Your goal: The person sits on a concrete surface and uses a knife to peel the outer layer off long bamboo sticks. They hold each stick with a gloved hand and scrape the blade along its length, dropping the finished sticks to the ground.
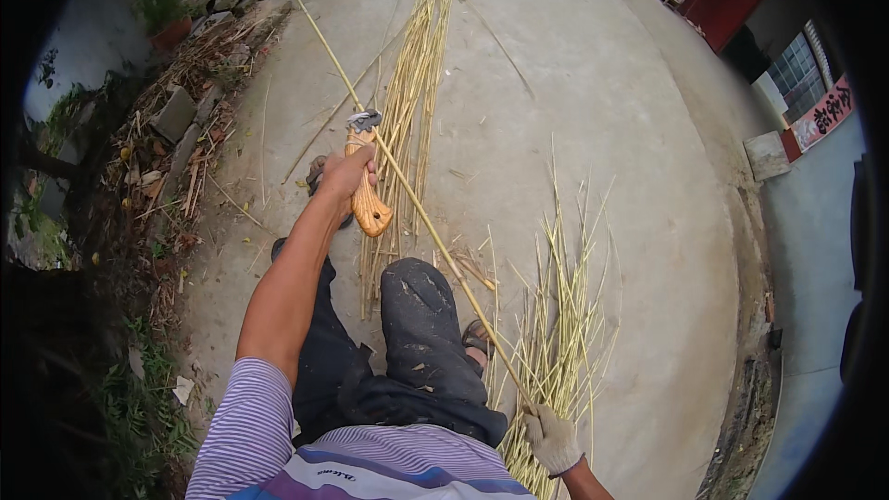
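Note:
My bare left hand (344,176) is closed around a wooden-handled tool (372,213). Its pale grained handle has a dark hole at the butt, and a short dark metal head sits at the top against a long thin stalk (421,206); the blade's shape is hard to make out. That yellowish stalk runs slantwise from the far left to the lower right, crossing in front of my knees. Near its lower end my right hand (553,440), in a whitish knit glove, grips the stalk. Beneath lies a bundle of long yellow stalks (412,102), stretching away from my feet.
Beside my right leg is a second pile of thin, paler green-yellow stalks (560,343). Loose stalk scraps lie on the concrete floor (639,213). Along the left wall run dry litter, bricks (174,115) and a potted plant (169,30). A pale block (767,156) stands by the right wall.

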Demonstrator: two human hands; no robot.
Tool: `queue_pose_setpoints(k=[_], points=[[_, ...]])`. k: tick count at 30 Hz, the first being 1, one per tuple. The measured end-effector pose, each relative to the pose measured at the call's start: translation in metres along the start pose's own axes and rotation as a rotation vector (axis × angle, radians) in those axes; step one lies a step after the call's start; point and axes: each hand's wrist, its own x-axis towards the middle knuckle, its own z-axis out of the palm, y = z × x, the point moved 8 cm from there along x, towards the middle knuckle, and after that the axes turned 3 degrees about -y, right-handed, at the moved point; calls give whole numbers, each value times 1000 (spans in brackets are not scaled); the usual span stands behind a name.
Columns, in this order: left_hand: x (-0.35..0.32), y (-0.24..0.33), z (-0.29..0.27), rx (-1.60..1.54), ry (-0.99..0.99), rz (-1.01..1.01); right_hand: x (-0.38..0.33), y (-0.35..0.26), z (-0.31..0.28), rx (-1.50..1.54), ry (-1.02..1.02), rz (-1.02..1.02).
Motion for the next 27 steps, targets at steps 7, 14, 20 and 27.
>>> queue_pose_setpoints(k=[7, 14, 20, 27], points=[[-96, -61, 74, 23, -209, -11, 169, -165, -33, 1, 144, -373], [-51, -33, 28, 34, -224, -92, 113, -155, -15, 24, 96, -445], [-6, -6, -5, -42, -83, 4, 0, -60, 11, 46, -119, -114], [-66, -59, 49, -41, -189, -84, 104, -137, -33, 199, -90, -113]])
